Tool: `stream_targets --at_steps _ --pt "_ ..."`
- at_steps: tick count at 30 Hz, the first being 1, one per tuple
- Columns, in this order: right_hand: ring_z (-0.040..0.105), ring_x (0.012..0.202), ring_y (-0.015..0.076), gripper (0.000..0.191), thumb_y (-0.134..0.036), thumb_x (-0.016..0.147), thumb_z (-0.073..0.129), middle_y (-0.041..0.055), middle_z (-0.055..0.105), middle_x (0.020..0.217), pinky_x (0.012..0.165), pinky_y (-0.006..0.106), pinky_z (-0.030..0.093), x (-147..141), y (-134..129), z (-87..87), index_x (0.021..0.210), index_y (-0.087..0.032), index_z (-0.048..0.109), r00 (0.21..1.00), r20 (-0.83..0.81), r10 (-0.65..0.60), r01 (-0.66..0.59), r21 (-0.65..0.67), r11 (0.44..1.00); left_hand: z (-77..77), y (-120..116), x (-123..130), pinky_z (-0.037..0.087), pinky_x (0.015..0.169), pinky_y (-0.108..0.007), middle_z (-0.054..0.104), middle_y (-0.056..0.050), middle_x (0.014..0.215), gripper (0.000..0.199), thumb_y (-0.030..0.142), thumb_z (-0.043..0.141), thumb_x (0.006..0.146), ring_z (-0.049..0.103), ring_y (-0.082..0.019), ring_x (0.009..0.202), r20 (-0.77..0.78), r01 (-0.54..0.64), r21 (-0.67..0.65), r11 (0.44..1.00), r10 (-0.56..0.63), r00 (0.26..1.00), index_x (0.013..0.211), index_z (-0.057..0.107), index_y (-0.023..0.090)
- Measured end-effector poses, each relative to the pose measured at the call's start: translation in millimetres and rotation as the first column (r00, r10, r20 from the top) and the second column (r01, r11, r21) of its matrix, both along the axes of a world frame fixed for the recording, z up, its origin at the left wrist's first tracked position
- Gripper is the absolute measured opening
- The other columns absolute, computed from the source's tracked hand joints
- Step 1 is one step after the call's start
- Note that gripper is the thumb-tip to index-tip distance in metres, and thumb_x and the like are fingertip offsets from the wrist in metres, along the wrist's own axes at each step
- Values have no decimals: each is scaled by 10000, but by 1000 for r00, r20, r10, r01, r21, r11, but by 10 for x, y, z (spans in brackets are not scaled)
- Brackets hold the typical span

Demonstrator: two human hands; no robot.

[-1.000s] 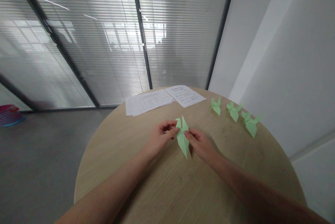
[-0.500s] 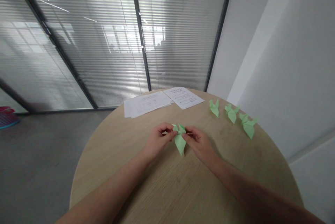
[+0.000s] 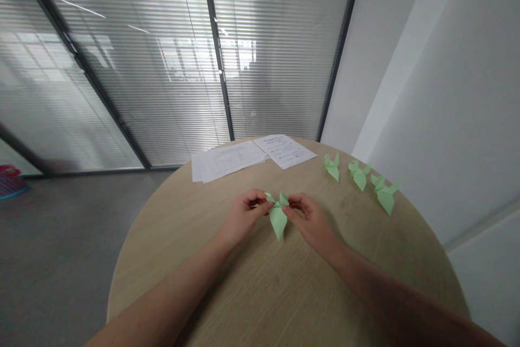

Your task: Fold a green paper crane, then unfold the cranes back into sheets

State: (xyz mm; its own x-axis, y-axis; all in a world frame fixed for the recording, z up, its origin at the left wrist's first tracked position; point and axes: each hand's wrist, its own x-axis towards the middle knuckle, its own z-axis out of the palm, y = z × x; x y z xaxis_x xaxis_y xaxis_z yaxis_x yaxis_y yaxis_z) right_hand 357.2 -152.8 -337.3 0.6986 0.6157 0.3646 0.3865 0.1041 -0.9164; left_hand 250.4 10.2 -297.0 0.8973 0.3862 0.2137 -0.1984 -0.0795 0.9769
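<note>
Green folded paper (image 3: 278, 223): left fingers (image 3: 264, 208), right fingers (image 3: 294, 216) clamped on opposite upper sides.

One desk (image 3: 260, 293) | two hands (image 3: 244, 213) (image 3: 311, 219) above it | four green paper figures (image 3: 278, 223) (image 3: 333, 170) (image 3: 359, 178) (image 3: 385, 201), three resting on it | at least three sheets (image 3: 234, 159) (image 3: 285, 153) | one basket (image 3: 11, 184) to its left

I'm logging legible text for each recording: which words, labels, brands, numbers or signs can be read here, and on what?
No text is readable.
Right-hand printed sheet: a heading and lines of print, too small and blurred to read.
Left-hand sheets: faint print, too small to read.
Green folded paper in both hands: no writing visible.
Three green paper figures: no writing visible.
</note>
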Motion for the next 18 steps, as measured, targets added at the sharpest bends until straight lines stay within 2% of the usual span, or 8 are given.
stream_targets --at_steps 4,11,15,18 --pt "656 963 234 187 -424 885 677 58 716 979 928 394 522 -16 -8 36 956 -250 669 998 51 -31 33 -31 999 -1 14 4 510 688 -281 676 -17 731 258 379 847 733 616 -143 693 9 -11 8 1000 11 1000 758 710 162" --pt "679 954 222 180 -443 933 612 56 703 969 888 364 536 -11 17 55 954 -264 600 999 -32 -28 29 45 999 -52 5 21 540 684 -286 676 -15 788 278 403 827 749 626 -145 704 -21 -69 -76 995 68 997 837 697 173" --pt "670 966 226 161 -424 939 618 53 688 979 903 382 532 -26 8 61 958 -266 589 999 -4 -48 48 60 997 -125 -68 39 540 658 -289 664 -16 905 467 409 863 712 650 -169 775 -42 -60 -117 991 55 998 1072 656 195" --pt "658 980 223 167 -431 943 611 56 683 987 922 386 534 -23 -6 57 968 -268 586 998 26 -65 64 38 997 -187 -111 48 496 624 -264 632 -6 823 448 495 847 737 624 -154 724 -114 16 -124 992 -30 993 972 642 173"
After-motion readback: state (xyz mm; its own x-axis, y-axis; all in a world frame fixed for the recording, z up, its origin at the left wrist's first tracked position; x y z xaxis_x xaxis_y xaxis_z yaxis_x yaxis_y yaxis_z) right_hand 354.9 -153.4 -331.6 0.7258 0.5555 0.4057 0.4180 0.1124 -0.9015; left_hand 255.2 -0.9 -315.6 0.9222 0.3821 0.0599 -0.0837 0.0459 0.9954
